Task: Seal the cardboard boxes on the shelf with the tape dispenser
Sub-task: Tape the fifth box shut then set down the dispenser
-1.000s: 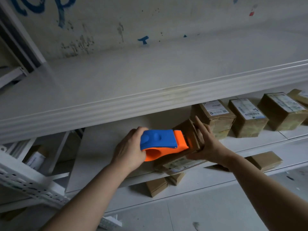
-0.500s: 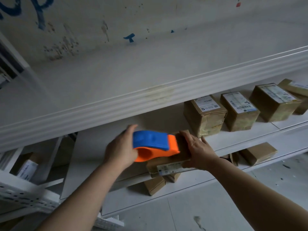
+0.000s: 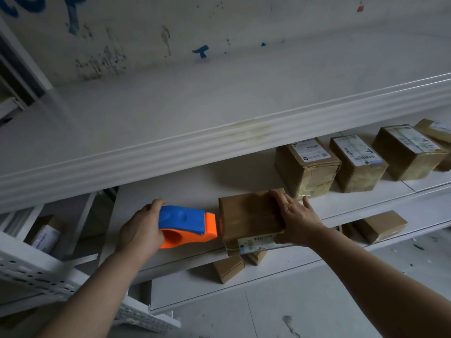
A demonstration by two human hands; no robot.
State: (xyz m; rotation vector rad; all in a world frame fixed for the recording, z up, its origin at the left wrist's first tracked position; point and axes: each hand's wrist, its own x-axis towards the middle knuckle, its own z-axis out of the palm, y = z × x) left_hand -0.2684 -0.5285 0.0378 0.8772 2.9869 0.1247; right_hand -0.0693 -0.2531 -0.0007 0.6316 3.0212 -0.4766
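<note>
Left hand (image 3: 140, 229) grips blue-and-orange plastic tape dispenser (image 3: 186, 223), orange nose against brown cardboard box (image 3: 249, 215) to its right; right hand (image 3: 296, 219) flat, fingers straight, pressing box top

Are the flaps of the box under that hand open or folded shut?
Folded shut: the cardboard box shows a flat top under the right hand. Whether tape holds it, cannot tell.
</note>
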